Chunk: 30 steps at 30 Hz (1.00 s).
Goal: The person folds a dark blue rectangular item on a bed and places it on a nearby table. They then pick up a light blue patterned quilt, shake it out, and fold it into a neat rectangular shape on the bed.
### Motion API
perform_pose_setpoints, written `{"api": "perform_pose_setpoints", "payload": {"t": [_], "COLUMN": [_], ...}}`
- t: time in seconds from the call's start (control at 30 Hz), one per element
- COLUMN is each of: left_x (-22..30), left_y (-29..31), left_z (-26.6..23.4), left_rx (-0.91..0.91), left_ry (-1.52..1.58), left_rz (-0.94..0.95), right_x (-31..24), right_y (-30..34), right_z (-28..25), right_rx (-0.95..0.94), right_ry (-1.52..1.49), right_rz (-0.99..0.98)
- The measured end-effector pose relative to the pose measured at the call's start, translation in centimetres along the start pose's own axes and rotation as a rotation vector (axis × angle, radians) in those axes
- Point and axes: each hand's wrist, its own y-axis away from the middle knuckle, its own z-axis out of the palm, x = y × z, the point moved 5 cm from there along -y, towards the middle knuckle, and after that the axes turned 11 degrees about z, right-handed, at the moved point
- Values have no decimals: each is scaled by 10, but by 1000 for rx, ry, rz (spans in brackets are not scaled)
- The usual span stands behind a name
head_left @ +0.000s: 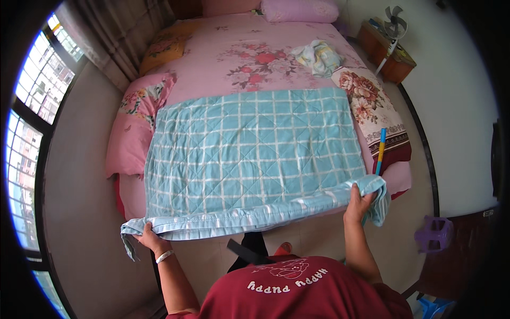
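Observation:
A teal quilt (255, 143) with white grid lines lies spread over the near half of the bed. Its front edge is gathered into a long band between my hands, lifted at the bed's near side. At the left end, my left hand (151, 239) grips the quilt edge, thumb on top and a light bracelet on the wrist. My right hand (359, 206) grasps the right end the same way, with a loose corner of cloth hanging beside it. The fingers under the cloth are hidden on both sides.
A pink floral sheet (207, 69) covers the bed. Pink pillow (135, 127) left; folded floral blanket (366, 101) right, with a blue-and-yellow stick (381, 151). Crumpled pale cloth (320, 57) lies farther back. A fan (396, 24) stands by a wooden cabinet (401, 66); a purple stool (434, 234) is at right.

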Motion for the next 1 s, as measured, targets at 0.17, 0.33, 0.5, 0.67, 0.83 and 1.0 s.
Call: {"api": "perform_pose_setpoints", "payload": {"t": [0.17, 0.33, 0.5, 0.67, 0.83, 1.0], "left_x": [-30, -76, -114, -160, -223, -253], "left_y": [-20, -37, -65, -88, -117, -13], "left_z": [89, 156, 234, 359, 469, 490], "left_rx": [-120, -220, -331, -411, -417, -467], "left_ry": [-1, -16, -33, -53, -67, -118], "left_rz": [-58, -98, 9, 128, 168, 116], "right_x": [13, 29, 35, 46, 82, 111], "right_y": [-38, -61, -130, -217, -336, -358], "right_z": [28, 48, 112, 189, 273, 307], "right_rx": [183, 282, 180, 111, 47, -185], "right_ry": [245, 583, 720, 850, 875, 812], "right_rz": [-177, -398, -509, -658, -578, -536]}}
